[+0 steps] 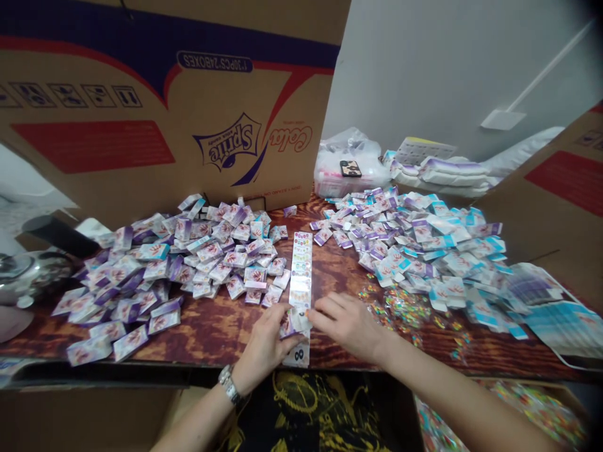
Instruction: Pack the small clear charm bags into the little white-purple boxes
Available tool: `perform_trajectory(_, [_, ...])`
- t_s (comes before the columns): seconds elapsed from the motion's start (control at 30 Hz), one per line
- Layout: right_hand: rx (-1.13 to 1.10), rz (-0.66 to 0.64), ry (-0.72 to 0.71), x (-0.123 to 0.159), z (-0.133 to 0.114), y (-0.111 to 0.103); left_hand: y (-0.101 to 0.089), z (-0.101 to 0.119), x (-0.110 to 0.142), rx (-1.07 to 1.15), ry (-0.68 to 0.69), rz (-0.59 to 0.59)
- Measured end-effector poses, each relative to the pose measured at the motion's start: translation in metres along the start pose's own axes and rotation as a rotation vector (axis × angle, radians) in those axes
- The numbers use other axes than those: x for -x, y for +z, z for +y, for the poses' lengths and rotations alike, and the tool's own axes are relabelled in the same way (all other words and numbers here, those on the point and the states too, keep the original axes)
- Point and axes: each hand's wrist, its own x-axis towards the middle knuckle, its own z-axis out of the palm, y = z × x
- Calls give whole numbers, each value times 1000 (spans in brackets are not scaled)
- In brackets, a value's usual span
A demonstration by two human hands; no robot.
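Wood-grain worktop piled on both sides with small printed card packets, and at its front edge the left hand has its fingers closed on a folded packet atop a long printed paper strip. Right hand reaches in, fingers against that packet, grip unclear. Working that packet is the step now; a steady pinch is what's called for.

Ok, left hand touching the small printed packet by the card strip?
Touching. The head view shows the left hand with its fingers against the small printed packet, no gap between them.
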Motion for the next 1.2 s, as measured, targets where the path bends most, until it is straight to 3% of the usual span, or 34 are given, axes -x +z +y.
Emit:
perform_trajectory(0.17, [147, 34, -304, 2, 0, -5, 0, 9, -1, -111, -2, -120])
perform_trajectory(0.27, [98, 37, -335, 1, -1, -3, 1, 11, -2, -161, 10, -152])
perform_trajectory(0.33, [1, 30, -255, 1, -2, 2, 3, 10, -1, -173, 20, -144])
perform_trajectory(0.5, [-502, 59, 150, 0, -5, 11, 5, 9, 1, -192, 47, -98])
perform_trajectory(0.6, [-697, 93, 305, 0, -9, 11, 6, 11, 1, -223, 87, -87])
perform_trajectory(0.8, [-752, 161, 400, 1, -18, 18, 7, 12, 2, -322, 75, -86])
perform_trajectory(1.0, [-942, 129, 669, 6, -18, 37, 10, 9, 5, -292, 117, -71])
perform_trajectory(1.2, [-897, 355, 618, 7, -26, 45, 16, 5, 4, -336, 140, 9])
